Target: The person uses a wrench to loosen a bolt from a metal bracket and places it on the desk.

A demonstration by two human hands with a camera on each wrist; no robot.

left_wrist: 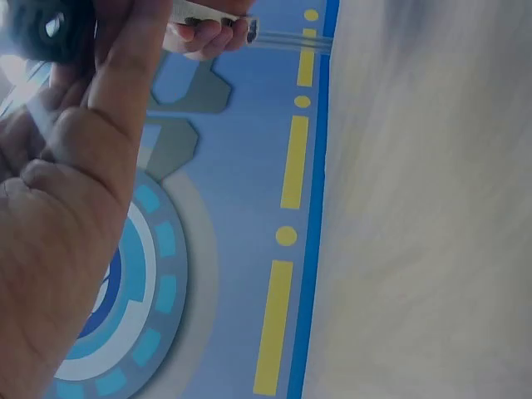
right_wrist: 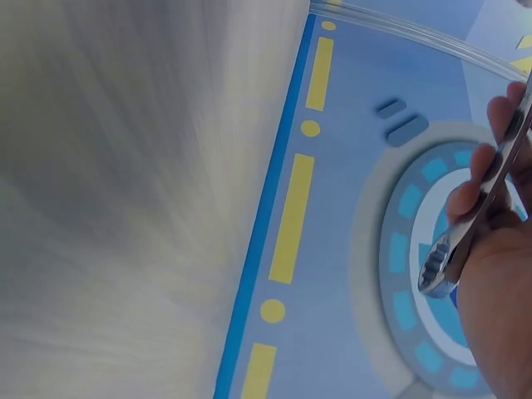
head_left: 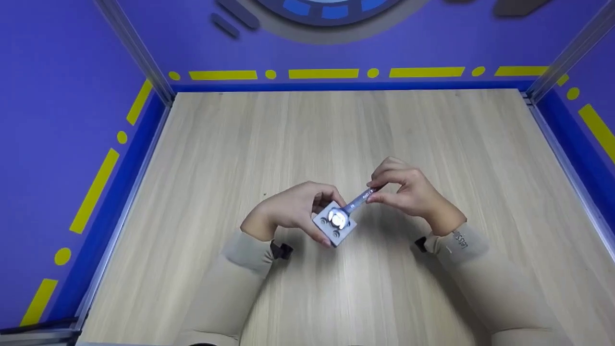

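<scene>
Near the middle of the table, my left hand grips a small grey square block by its edges, thumb along the near side. Round holes show in the block's face. A shiny metal wrench slants down from the right, its lower end overlapping a bright round part on the block. My right hand pinches the wrench's upper end between thumb and fingers. In the right wrist view, a toothed ring end of the wrench sticks out beside the palm. The block looks dark at the left wrist view's top corner.
The wood-grain table stretches around both hands. Blue-purple panels with yellow dashes stand along its back and sides, joined by metal corner posts. Dark straps show at the sleeve cuffs.
</scene>
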